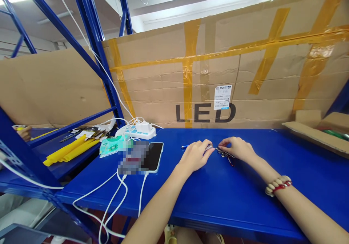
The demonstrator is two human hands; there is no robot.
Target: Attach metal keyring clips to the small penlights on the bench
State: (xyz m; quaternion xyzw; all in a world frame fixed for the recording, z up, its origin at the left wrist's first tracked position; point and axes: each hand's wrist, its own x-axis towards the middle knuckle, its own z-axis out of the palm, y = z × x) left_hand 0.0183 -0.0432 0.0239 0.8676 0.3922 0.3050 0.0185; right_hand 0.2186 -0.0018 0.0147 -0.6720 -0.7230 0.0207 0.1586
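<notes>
"Doing what with the left hand (195, 156)?"

"Pinching a small, shiny, translucent piece (208, 148) near the middle of the smooth blue tabletop (253, 207)."

"And with the right hand (237, 147)?"

"Grasping a cluster of small, dark, glinting pieces (225, 154)."

"Toward the left edge?"

"See a black-screened, pale-cased rectangular phone (155, 157)."

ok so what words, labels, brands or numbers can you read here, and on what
"LED": big black letters on the cardboard panel.
White label on that panel: printed text and barcode, too small to read.
Teal packet: printing too blurred to read.
</notes>
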